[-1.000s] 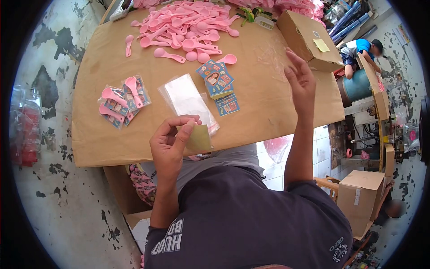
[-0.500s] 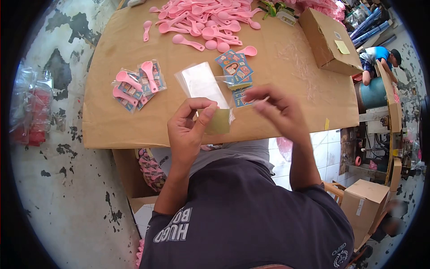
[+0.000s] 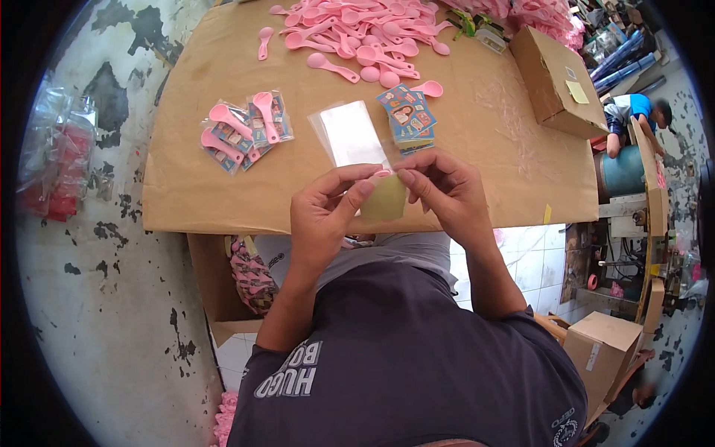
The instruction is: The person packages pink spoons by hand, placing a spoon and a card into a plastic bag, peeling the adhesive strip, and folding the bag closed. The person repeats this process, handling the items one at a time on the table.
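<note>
Pinching a small yellowish card together, the left hand and right hand hold it at the near edge of the cardboard table; I'd keep fingertips at its edges. Clear bags lie just beyond, sticker cards, pink spoons and packed sets farther, none blocking

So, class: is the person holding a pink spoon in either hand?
No: both hands pinch a small clear bag; the pink spoons lie on the table.
</note>
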{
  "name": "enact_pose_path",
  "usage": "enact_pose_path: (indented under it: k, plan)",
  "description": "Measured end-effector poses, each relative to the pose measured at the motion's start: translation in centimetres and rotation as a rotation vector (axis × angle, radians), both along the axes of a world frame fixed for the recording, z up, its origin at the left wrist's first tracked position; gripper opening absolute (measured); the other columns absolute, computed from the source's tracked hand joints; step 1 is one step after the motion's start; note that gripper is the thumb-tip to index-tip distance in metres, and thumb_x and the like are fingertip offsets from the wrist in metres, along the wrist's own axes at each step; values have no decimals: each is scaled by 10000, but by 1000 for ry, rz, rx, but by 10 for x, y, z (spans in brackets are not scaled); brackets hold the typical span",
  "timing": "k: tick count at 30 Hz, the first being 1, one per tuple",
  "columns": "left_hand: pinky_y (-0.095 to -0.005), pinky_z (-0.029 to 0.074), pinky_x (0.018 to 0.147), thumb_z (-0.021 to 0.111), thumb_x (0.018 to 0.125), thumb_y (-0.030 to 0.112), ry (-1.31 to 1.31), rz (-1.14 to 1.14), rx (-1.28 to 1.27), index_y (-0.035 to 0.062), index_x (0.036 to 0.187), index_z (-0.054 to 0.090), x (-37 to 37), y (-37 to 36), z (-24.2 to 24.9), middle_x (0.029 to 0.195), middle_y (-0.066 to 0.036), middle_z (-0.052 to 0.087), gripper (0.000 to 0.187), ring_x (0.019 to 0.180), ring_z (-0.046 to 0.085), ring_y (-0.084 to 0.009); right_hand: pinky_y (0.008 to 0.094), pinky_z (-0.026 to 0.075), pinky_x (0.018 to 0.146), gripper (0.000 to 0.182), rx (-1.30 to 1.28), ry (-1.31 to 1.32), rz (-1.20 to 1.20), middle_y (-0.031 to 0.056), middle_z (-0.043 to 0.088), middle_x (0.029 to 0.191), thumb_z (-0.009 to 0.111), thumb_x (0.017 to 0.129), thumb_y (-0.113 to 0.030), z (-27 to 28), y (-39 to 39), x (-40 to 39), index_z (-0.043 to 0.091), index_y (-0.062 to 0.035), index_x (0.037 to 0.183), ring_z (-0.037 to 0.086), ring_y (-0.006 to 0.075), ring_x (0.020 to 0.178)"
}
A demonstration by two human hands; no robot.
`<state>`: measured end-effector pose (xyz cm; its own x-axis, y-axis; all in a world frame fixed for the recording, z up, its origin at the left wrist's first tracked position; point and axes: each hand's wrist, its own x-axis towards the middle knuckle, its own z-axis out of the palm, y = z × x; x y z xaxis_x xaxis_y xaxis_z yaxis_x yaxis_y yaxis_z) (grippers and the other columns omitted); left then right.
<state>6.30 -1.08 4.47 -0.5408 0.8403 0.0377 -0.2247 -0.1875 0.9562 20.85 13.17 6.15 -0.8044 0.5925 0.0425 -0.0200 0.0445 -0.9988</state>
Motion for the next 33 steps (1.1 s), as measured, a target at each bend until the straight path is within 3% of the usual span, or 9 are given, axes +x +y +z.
enact_pose_path:
  k: [5, 10, 13, 17, 23, 26, 29, 31, 33]
  plan:
    - [-274, 558, 869, 672, 994, 76, 41, 24, 21, -69, 1181, 680, 0, -3, -5, 1086, -143, 750, 236, 977, 703, -141, 195, 459, 599, 165, -25, 78, -19, -7, 679, 843, 684, 998, -148, -1, -3, -2, 706, -24, 1105, 594, 36, 708]
    - [-268, 561, 846, 660, 998, 57, 19, 33, 97, -50, 1130, 682, 5, -4, -1, 1074, -126, 752, 171, 971, 708, -141, 165, 374, 477, 136, -92, 144, 26, -20, 641, 790, 616, 1029, -105, -8, 0, 1, 706, -25, 1093, 559, 17, 631]
    - [-251, 545, 813, 642, 1000, 24, 92, 66, 173, -31, 1095, 682, 6, -2, -8, 1025, -100, 751, 117, 937, 697, -112, 178, 407, 538, 141, -198, 196, 154, -10, 637, 818, 572, 1040, -64, -13, 11, 10, 699, -14, 1074, 550, 31, 654]
    - [-223, 514, 763, 614, 987, -20, 226, -9, 183, -32, 1080, 669, 2, -5, -14, 960, -62, 727, 109, 875, 663, -71, 201, 432, 616, 173, -150, 271, 129, 16, 641, 874, 527, 1027, -6, -10, 10, 9, 699, 0, 1025, 551, 49, 699]
    - [-213, 510, 746, 640, 961, -10, 156, -15, 219, -34, 1043, 648, 2, -3, -11, 935, -57, 712, 86, 874, 658, -73, 217, 439, 665, 167, -50, 258, 114, 38, 648, 920, 543, 969, 5, 2, 9, 16, 709, 3, 948, 560, 60, 750]
    - [-205, 518, 749, 660, 948, -17, 111, -18, 183, -27, 1056, 637, 6, -5, -10, 955, -78, 718, 111, 889, 667, -84, 205, 443, 679, 94, -80, 240, 108, 28, 644, 913, 614, 956, -16, 2, 6, 16, 706, -1, 949, 562, 56, 776]
    - [-198, 525, 753, 684, 939, -22, 47, 10, 138, -25, 1109, 631, 14, -2, 0, 1011, -112, 732, 178, 909, 677, -98, 190, 448, 688, 106, 65, 120, 82, 9, 634, 919, 684, 940, -24, -5, 3, 12, 681, -5, 1044, 564, 43, 810]
    - [-196, 529, 754, 698, 936, -21, -7, 36, 160, -28, 1153, 631, 13, -3, 6, 1044, -132, 739, 227, 918, 680, -103, 172, 441, 670, 309, -70, 227, 43, -19, 612, 940, 764, 899, -32, -3, -3, 8, 625, -20, 1175, 552, 24, 821]
    - [-204, 531, 748, 704, 945, -1, -83, -112, 59, -35, 1253, 627, 10, -6, 8, 1114, -141, 741, 319, 923, 684, -104, 173, 443, 662, 371, -78, 275, 24, -25, 606, 955, 775, 891, -32, -3, -7, 4, 600, -30, 1219, 539, 20, 813]
